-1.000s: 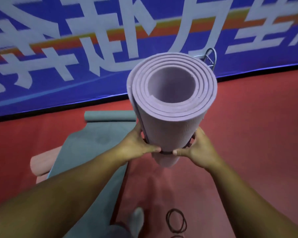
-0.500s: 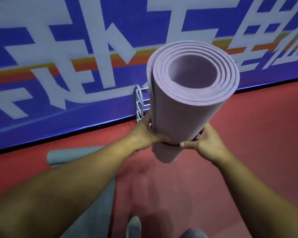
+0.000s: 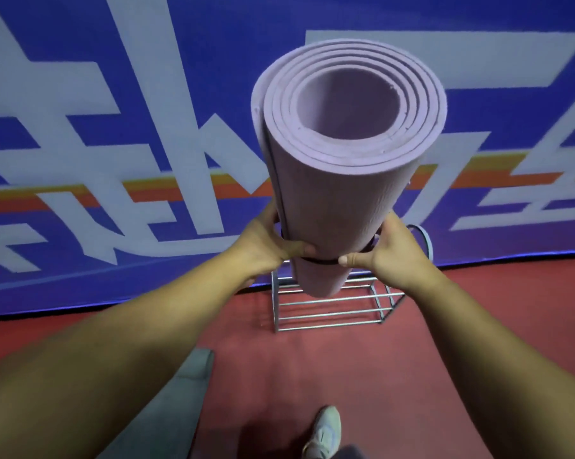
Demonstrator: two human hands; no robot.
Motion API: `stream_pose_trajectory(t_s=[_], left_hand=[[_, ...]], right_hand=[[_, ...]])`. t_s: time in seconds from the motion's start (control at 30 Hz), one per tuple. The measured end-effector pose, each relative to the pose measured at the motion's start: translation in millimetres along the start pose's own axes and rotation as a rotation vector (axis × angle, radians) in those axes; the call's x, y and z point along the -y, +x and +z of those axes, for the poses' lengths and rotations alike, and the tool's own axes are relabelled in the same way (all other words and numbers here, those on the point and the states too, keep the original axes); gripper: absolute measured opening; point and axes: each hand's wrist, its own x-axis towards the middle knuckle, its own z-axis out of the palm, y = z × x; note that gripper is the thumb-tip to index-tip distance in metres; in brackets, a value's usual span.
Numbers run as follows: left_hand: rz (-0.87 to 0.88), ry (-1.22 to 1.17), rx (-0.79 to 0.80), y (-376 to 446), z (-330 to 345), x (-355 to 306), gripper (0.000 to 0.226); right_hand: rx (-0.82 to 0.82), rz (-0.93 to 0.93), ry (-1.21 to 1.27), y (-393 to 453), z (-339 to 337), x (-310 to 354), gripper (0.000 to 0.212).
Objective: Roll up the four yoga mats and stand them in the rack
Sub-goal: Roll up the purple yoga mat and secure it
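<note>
A person holds a rolled purple yoga mat (image 3: 342, 180) upright, directly above a metal rack (image 3: 332, 308) by the wall. The left hand (image 3: 266, 243) and right hand (image 3: 384, 256) grip its lower part. Best lowered straight down, kept vertical, between the rack's bars.
</note>
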Motion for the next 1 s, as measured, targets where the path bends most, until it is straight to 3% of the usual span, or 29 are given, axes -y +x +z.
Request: stream_pose_trajectory(t_s=[0.2,0.43,0.6,0.73,1.0], left_hand=[[-0.103,0.069,-0.096,90,6,1,0.065],[-0.208,0.086,-0.077,149,5,43,0.079],[-0.315,0.019,-0.075,174,1,70,0.076],[-0.249,-0.006,-0.146,200,-14,69,0.078],[-0.276,-0.021,-0.085,222,-30,84,0.079]], right_hand=[[0.106,-0.025,-0.028,116,-12,-40,0.08],[0.213,0.099,0.042,169,17,-103,0.068],[0.232,0.176,0.05,196,42,-129,0.074],[0.209,0.22,0.039,230,48,-125,0.081],[0.223,0.26,-0.009,249,75,-139,0.074]])
